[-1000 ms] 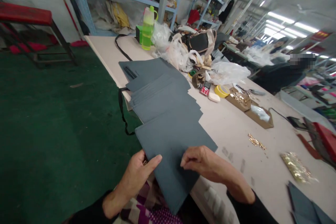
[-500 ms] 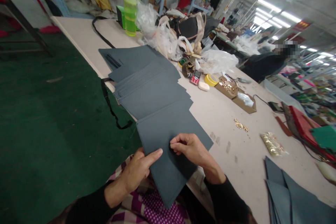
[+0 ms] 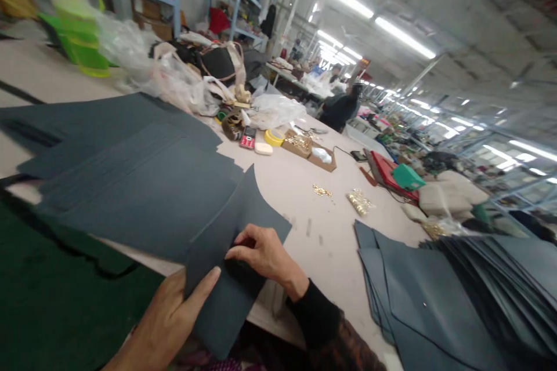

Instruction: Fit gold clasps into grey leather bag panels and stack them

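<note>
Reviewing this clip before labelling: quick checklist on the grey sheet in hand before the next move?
1. Left hand on the grey sheet, thumb on top: ok.
2. Right hand fingertips pressed on the sheet's face: ok.
3. Sheet lifted off the fanned stack, far edge curled up: ok.
4. Sheet fully on the table: not ok, near end overhangs the edge.
5. Second stack at right apart from both hands: ok.
6. Small part under right fingers: cannot tell.

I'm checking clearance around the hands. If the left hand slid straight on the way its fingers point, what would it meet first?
The left hand points up-right along the grey sheet it holds; first in line looks like the right hand, though depth is unclear.
</note>
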Demonstrator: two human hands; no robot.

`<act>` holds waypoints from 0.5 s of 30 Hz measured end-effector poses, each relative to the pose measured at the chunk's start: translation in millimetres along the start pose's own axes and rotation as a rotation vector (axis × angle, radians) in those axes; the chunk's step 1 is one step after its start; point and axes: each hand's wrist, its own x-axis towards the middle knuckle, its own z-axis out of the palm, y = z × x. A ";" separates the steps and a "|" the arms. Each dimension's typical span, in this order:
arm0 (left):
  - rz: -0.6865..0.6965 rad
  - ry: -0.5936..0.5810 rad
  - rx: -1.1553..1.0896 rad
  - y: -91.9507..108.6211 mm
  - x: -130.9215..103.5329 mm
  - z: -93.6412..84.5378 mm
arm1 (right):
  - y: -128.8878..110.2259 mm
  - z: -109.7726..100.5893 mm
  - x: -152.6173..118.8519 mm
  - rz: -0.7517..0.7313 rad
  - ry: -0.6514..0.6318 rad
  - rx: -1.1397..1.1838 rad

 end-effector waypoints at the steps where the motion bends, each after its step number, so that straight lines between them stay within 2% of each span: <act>1: 0.122 -0.065 0.078 5.8 7.3 4.4 | 7.6 -7.1 -1.3 -0.030 0.046 -0.093; 4: 0.377 -0.199 0.413 22.1 23.5 25.3 | 32.8 -27.8 -6.5 -0.034 0.118 -0.298; 8: 0.501 -0.263 0.773 25.5 30.0 59.3 | 60.9 -64.4 -15.0 0.045 0.178 -0.384; 11: 0.634 -0.178 0.864 15.3 29.9 72.9 | 79.7 -107.0 -19.0 0.154 0.261 -0.465; 15: 0.839 0.002 0.849 2.8 31.8 72.9 | 109.2 -165.5 -11.8 0.388 0.446 -0.637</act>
